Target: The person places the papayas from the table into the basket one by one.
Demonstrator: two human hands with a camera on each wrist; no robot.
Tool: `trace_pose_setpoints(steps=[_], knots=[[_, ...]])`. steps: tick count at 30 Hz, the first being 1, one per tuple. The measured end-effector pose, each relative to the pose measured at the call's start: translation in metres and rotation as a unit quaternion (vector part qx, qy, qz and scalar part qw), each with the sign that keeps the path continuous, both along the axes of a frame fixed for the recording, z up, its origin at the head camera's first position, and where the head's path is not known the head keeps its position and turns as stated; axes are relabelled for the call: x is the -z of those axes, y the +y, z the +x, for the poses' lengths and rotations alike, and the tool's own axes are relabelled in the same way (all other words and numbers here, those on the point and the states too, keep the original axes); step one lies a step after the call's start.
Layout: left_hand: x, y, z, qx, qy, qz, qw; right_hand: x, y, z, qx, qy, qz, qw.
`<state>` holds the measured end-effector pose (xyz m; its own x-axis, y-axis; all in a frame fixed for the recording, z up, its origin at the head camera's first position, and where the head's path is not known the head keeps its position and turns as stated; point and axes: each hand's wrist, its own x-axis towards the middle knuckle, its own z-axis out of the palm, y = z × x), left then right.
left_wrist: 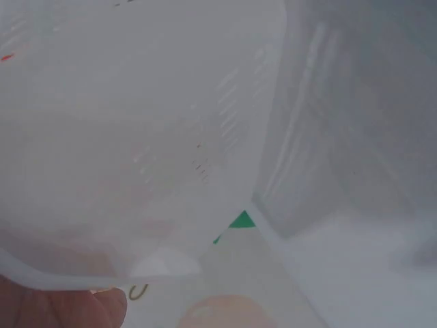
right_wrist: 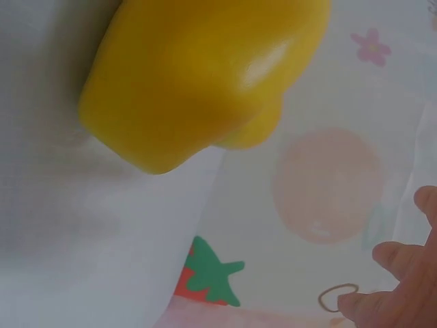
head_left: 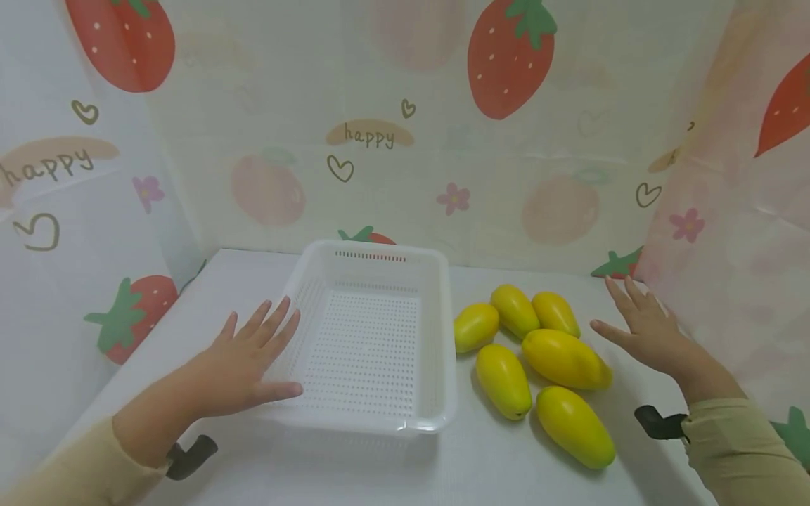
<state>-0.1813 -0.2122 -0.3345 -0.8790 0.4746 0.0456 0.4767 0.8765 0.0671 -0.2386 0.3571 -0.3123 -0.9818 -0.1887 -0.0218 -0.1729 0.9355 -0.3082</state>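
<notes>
Facing fruit-print backdrop behind white worktop; reading "happy" on fabric, left and centre. Seeing white basket near worktop's back edge, six yellow-green mangoes between basket and right edge. Spotting left hand splayed at basket's left rim, right hand splayed beside mangoes; gripping nothing with either.

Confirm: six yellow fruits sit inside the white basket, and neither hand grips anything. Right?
Not inside: the head view shows the six yellow fruits on the table, to the right of the white basket. The rest is right: neither the left hand nor the right hand grips anything.
</notes>
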Motion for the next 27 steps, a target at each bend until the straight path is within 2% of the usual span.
trace_pose_setpoints(steps=[9, 17, 27], knots=[[0.009, 0.002, 0.003, -0.001, 0.005, 0.009, 0.9999, 0.002, 0.001, 0.001, -0.003, 0.004, -0.019, 0.9998], [0.006, 0.006, 0.004, -0.002, 0.003, 0.017, 0.9998, 0.002, 0.002, 0.007, -0.017, 0.006, -0.043, 0.9989], [0.012, 0.003, 0.001, -0.011, 0.001, 0.007, 0.9999, 0.0, -0.004, 0.014, -0.05, 0.016, -0.085, 0.995]])
